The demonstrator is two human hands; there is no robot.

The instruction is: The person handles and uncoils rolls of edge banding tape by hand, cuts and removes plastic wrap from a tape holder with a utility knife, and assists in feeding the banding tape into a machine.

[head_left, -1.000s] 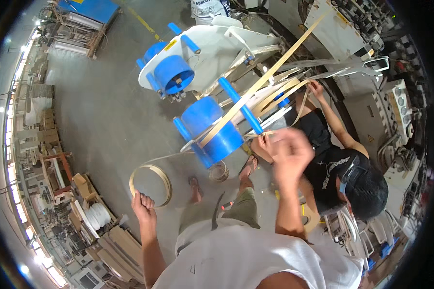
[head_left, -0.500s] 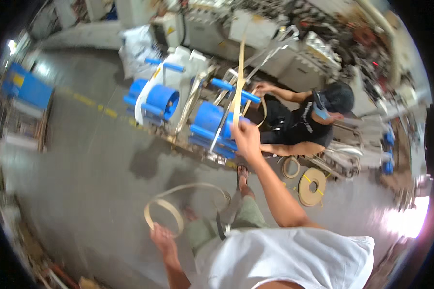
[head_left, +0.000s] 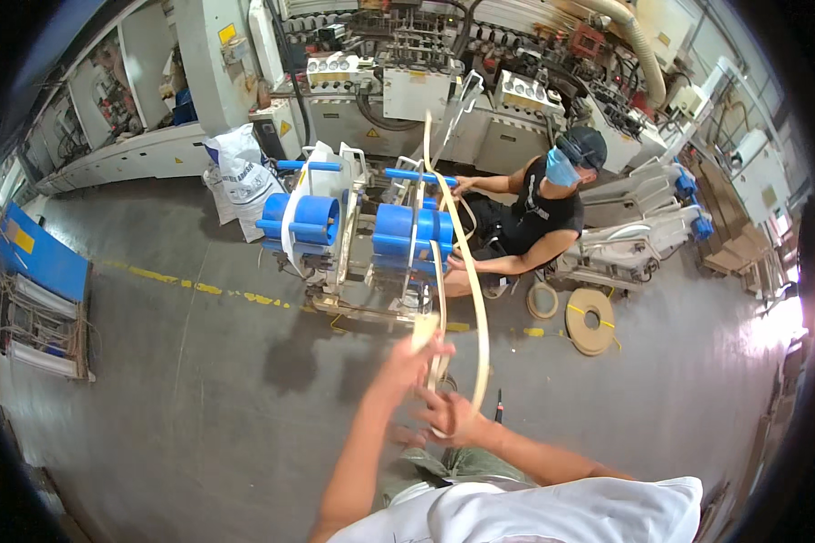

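A long tan edge-banding strip (head_left: 481,335) runs down from the blue spools (head_left: 406,237) and curves round toward my right hand. My left hand (head_left: 407,362) is raised in front of me, closed on the strip's folded pale end (head_left: 425,329). Just below and to its right, my right hand (head_left: 451,416) has its fingers curled on the strip at the bottom of the loop; motion blurs them a little. Another length of strip hangs between the spools and my hands. A co-worker (head_left: 552,204) in a black top and cap sits beyond, hands near the spools and the strip.
A wheeled stand (head_left: 335,303) carries the spools, with a second blue spool (head_left: 301,220) at left. Tan rolls (head_left: 590,321) lie on the floor at right. White sacks (head_left: 242,176) lean by the machine line (head_left: 417,95). A blue-topped cart (head_left: 45,249) stands far left.
My right hand has come down from the spools toward my body. My left hand has risen from the lower left to meet it. The strip now hangs in a long loop between spools and hands.
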